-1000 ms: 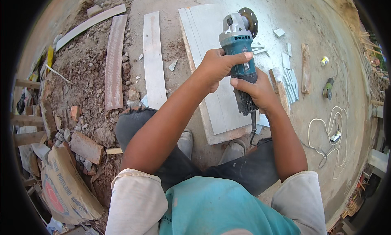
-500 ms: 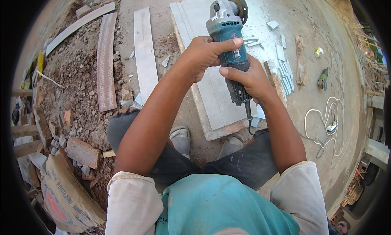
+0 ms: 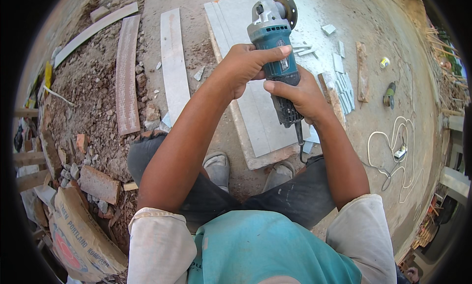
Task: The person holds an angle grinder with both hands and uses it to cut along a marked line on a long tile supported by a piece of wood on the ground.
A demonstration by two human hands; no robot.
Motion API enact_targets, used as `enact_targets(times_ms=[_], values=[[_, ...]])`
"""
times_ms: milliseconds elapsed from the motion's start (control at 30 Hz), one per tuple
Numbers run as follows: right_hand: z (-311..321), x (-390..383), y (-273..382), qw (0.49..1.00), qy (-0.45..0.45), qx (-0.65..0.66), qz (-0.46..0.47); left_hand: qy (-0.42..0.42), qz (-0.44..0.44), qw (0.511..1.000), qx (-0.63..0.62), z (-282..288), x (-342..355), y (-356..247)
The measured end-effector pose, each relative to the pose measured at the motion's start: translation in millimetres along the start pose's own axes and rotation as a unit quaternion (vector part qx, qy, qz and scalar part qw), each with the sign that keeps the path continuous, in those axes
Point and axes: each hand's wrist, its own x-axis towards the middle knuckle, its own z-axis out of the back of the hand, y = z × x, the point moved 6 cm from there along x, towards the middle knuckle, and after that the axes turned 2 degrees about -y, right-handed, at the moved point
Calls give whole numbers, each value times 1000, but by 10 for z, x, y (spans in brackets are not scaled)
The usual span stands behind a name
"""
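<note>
At the frame's upper middle, your left hand (image 3: 246, 66) and right hand (image 3: 302, 97) grip the teal grinder (image 3: 273, 37), fingers closed, over the grey board (image 3: 256, 129).

Light: bright, diffuse | Shadows: soft | Floor (image 3: 376, 109): palest at upper centre | Fisheye: edges bowed, corners black | Centre: sharp

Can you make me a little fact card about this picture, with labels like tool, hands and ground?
Tool: blue-and-black angle grinder, round disc at the far end
Left hand: wrapped around the grinder's middle
Right hand: gripping the grinder's rear part
Below the tool: wide grey board
Ground, left: reddish-brown strip, brick, paper sack
Ground, right: second grinder, yellow-and-white container
</note>
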Motion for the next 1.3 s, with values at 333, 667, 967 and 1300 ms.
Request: enact_targets(times_ms=[333,667,967,1300], values=[[28,-27,-5,1000,-2,4,0,6,-1,1000,-3,-35,5,3],[7,-47,51,1000,12,7,9,2,-20,1000,-8,-22,0,-2],[1,-57,74,1000,8,11,10,-4,-25,1000,-16,-17,2,-6],[13,-52,37,1000,2,12,9,7,-3,1000,0,-27,-14,-9]])
